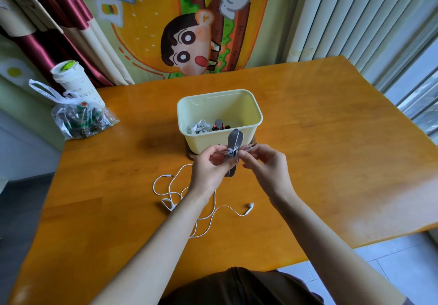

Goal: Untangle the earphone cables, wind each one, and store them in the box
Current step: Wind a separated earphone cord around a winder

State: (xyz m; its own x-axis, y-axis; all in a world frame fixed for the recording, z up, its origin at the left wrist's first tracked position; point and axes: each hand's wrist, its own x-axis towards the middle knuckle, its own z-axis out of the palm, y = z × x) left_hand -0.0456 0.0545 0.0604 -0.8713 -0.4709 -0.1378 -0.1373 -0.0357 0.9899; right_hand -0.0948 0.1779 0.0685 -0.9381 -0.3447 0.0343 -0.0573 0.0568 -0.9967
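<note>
My left hand (209,165) and right hand (262,163) both pinch the grey wound cable (234,141); box (203,141) at twelve o'clock, loose white earphones (250,206) at six.

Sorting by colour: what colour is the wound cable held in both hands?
Grey: the wound earphone cable, clearest in head view.

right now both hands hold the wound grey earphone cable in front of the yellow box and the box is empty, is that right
No: the yellow box is not empty. The head view shows a white earphone bundle and a dark bundle lying in it. The rest stands: left hand and right hand hold the wound grey earphone cable in front of it.
</note>
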